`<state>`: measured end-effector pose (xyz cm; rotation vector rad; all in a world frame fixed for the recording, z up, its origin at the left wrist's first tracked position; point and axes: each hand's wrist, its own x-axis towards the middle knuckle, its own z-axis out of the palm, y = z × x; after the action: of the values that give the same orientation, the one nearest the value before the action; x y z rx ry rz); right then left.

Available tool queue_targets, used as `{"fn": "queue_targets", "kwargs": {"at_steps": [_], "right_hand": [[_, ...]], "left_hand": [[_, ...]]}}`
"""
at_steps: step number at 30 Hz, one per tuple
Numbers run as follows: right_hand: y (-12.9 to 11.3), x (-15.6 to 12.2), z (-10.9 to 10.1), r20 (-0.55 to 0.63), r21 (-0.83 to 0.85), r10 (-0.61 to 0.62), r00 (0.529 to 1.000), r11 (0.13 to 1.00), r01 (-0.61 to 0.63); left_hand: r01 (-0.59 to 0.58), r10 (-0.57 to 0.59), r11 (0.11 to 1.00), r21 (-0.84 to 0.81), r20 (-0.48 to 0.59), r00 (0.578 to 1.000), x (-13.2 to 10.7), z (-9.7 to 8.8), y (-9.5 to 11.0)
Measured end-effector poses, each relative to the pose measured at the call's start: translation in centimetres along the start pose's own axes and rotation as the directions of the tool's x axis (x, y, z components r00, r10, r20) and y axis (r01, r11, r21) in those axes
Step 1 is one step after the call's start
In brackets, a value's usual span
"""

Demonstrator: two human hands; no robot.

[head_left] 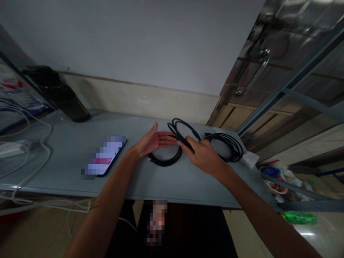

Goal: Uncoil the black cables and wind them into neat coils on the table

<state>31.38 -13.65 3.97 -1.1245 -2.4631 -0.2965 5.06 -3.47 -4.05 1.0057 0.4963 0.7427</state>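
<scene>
Black cables lie in loose coils on a grey table [70, 143]. One small coil [163, 159] sits just below my left hand [152, 142], which is held flat with the palm up and the fingers stretched out over it. My right hand [202, 154] pinches a strand of the black cable [184, 139] between thumb and fingers, right at the left fingertips. A larger coil [228, 147] rests to the right of that hand.
A phone [103, 157] lies screen-up left of my hands. A dark bottle [64, 96] lies at the back left by the wall. White cables and a charger [10, 148] trail off the left edge. A white slip [249, 159] sits at the table's right corner, beside a metal door.
</scene>
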Motion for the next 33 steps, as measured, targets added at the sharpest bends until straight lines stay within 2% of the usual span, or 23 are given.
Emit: {"fn": "queue_targets", "kwargs": {"at_steps": [2, 5, 7, 9, 11, 13, 16, 18, 21, 24, 30, 33], "right_hand": [[1.1, 0.9, -2.1, -0.165, -0.026, 0.025, 0.986, 0.999, -0.029], [1.9, 2.3, -5.2, -0.385, -0.022, 0.055, 0.921, 0.997, -0.069], [2.1, 3.3, -6.8, -0.454, -0.019, 0.07, 0.888, 0.996, -0.088], [2.1, 4.0, -7.6, -0.467, -0.04, 0.071, 0.881, 0.994, -0.102], [1.8, 4.5, -7.5, -0.428, -0.092, 0.058, 0.902, 0.99, -0.107], [1.4, 4.6, -6.4, -0.338, -0.165, 0.043, 0.94, 0.981, -0.104], [0.2, 4.0, -3.9, -0.143, -0.262, 0.042, 0.989, 0.962, -0.079], [-0.7, 3.3, -2.2, -0.007, -0.266, 0.018, 1.0, 0.964, -0.019], [-2.0, 2.3, -0.1, 0.161, -0.188, -0.05, 0.986, 0.979, 0.08], [-3.2, 1.5, 1.5, 0.273, -0.124, -0.051, 0.961, 0.988, 0.087], [-4.4, 0.7, 3.4, 0.369, -0.025, -0.016, 0.929, 0.999, 0.027], [-4.1, 0.4, 4.1, 0.353, 0.024, -0.029, 0.935, 0.999, 0.022]], "left_hand": [[0.004, -0.004, 1.0, 0.03, 0.002, 1.0, -0.1, 0.0, 0.1], [0.033, -0.039, 0.994, 0.105, 0.048, 0.998, -0.6, 0.4, 0.1], [0.042, -0.054, 0.991, 0.127, 0.091, 0.994, -1.0, 0.6, 0.1], [0.043, -0.057, 0.993, 0.106, 0.129, 0.99, -1.2, 0.8, 0.2], [0.055, -0.061, 0.997, 0.046, 0.135, 0.989, -1.4, 0.7, 0.4], [0.076, -0.07, 0.996, -0.052, 0.109, 0.992, -1.4, 0.4, 0.6], [0.037, -0.028, 0.978, -0.206, 0.042, 0.999, -1.3, 0.0, 0.9], [-0.017, 0.016, 0.972, -0.233, -0.006, 1.0, -1.2, -0.1, 1.1], [-0.014, 0.007, 0.98, -0.2, -0.033, 0.999, -1.0, 0.2, 1.1], [0.03, -0.033, 0.984, -0.178, -0.015, 0.999, -1.0, 0.6, 0.8], [0.059, -0.055, 0.986, -0.155, 0.03, 0.998, -0.7, 0.8, 0.3], [0.083, -0.073, 0.991, -0.107, 0.088, 0.993, -0.7, 0.9, 0.0]]}}
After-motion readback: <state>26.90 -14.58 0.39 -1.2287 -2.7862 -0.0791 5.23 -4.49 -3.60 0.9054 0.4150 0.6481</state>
